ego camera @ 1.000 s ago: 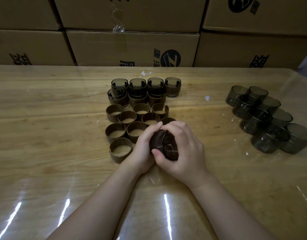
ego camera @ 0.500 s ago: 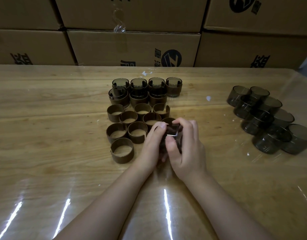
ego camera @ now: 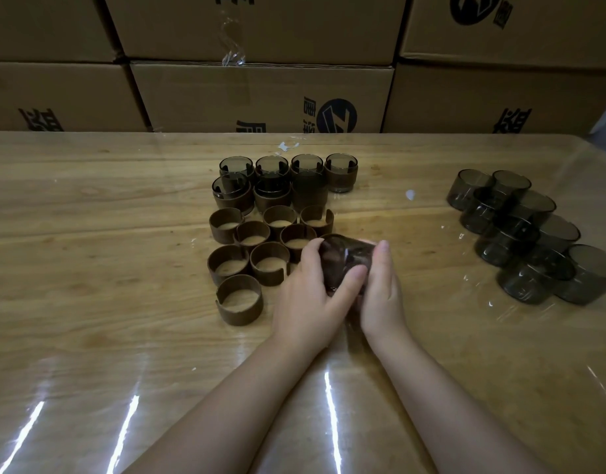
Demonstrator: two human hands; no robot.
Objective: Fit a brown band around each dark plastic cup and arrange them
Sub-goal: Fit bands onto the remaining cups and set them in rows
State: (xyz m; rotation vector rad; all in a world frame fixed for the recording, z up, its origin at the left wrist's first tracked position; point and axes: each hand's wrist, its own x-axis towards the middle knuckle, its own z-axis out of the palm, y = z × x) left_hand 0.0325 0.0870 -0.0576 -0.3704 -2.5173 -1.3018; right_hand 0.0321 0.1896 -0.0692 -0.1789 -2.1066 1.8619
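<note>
Between my two hands sits a dark plastic cup with a brown band (ego camera: pixel 344 260) around it, lying tilted just above the table. My left hand (ego camera: pixel 310 295) grips its left side, thumb laid across the near face. My right hand (ego camera: pixel 383 292) holds the right side with fingers straight along it. Several loose brown bands (ego camera: pixel 240 299) stand on the table left of my hands. Behind them, two rows of banded cups (ego camera: pixel 270 189) stand upright. Several bare dark cups (ego camera: pixel 520 234) cluster at the right.
The wooden table (ego camera: pixel 89 268) has a glossy clear cover. Stacked cardboard boxes (ego camera: pixel 260 94) form a wall along its far edge. A small white scrap (ego camera: pixel 410 195) lies between the banded cups and the bare ones.
The cup in my hands has turned from its mouth facing me to lying on its side, and both hands have shifted slightly away from me with it.
</note>
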